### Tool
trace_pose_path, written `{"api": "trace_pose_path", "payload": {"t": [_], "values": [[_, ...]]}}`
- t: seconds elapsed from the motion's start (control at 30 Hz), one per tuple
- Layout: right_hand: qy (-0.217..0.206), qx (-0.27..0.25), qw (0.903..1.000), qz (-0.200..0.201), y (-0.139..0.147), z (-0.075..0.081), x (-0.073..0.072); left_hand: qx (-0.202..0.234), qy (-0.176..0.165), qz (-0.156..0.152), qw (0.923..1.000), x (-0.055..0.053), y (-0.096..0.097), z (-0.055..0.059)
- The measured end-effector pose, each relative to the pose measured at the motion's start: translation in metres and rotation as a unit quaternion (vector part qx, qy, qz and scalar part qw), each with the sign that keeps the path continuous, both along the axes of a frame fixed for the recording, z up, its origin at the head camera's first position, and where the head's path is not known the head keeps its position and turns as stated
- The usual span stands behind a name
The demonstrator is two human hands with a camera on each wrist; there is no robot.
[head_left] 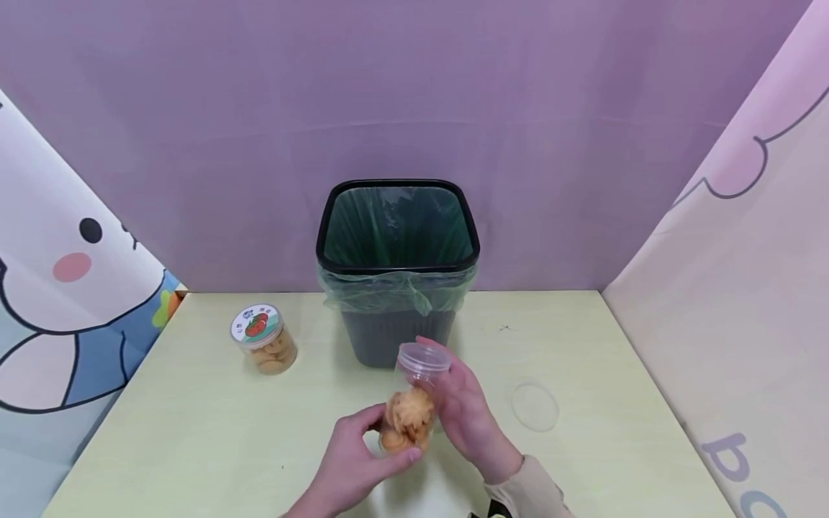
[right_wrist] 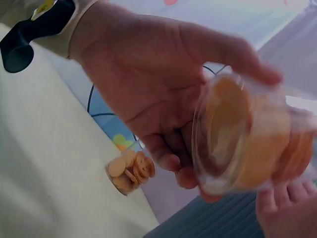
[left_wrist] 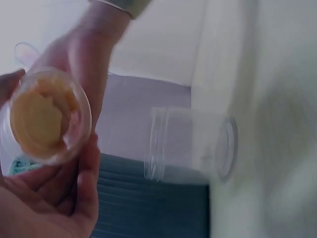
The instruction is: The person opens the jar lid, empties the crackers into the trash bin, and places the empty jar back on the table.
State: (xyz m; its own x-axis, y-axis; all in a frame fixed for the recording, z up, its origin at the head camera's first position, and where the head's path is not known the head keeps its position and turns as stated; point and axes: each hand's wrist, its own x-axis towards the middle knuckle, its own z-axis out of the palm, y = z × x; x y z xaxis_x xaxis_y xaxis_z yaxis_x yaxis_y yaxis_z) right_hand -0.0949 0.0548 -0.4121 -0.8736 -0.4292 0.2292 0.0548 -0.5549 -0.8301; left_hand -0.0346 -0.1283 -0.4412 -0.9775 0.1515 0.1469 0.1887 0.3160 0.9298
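Both hands hold a clear jar of cookies (head_left: 406, 424). My left hand (head_left: 352, 457) grips its near end between thumb and fingers. My right hand (head_left: 469, 414) is at its right side; in the right wrist view the thumb and curled fingers go around the jar (right_wrist: 247, 134). Swirled cookies show through the wall. In the left wrist view an empty clear jar (left_wrist: 190, 144) with a threaded rim stands on the table beside the hands. The head view shows a clear rim past the cookies; which jar it belongs to I cannot tell.
A capped jar of cookies (head_left: 264, 338) with a red fruit label stands at the back left. Behind the hands is a dark bin (head_left: 398, 334) with a green bag liner. One clear round lid (head_left: 535, 406) lies on the table (head_left: 194, 439) at the right.
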Motion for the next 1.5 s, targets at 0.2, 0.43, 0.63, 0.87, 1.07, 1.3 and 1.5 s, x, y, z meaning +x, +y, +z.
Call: {"api": "trace_pose_path", "payload": {"t": [0.2,0.43,0.63,0.87,1.07,1.3,1.5], "values": [[-0.038,0.113,0.9869,-0.108,-0.007,0.009,0.006,-0.115,0.051,0.101,0.9869,0.002,0.007,0.001],[-0.048,0.123,0.9826,-0.131,-0.006,0.012,0.007,-0.147,0.046,0.094,0.9836,0.003,0.008,0.004],[-0.036,0.076,0.9929,-0.084,-0.001,0.01,0.006,-0.075,0.004,0.029,0.9967,0.003,0.002,0.005],[0.021,-0.003,0.9994,-0.029,0.009,0.009,0.003,0.002,-0.013,-0.048,0.9987,0.002,-0.004,0.002],[0.035,0.011,0.9984,-0.043,0.016,0.007,0.0,-0.003,-0.015,-0.05,0.9986,0.002,-0.006,0.002],[0.06,0.009,0.9966,-0.056,0.028,0.002,-0.005,-0.01,-0.016,-0.041,0.999,0.0,-0.008,0.001],[0.077,0.003,0.9944,-0.072,0.041,-0.006,-0.011,-0.013,-0.014,-0.031,0.9993,0.0,-0.011,0.003]]}}
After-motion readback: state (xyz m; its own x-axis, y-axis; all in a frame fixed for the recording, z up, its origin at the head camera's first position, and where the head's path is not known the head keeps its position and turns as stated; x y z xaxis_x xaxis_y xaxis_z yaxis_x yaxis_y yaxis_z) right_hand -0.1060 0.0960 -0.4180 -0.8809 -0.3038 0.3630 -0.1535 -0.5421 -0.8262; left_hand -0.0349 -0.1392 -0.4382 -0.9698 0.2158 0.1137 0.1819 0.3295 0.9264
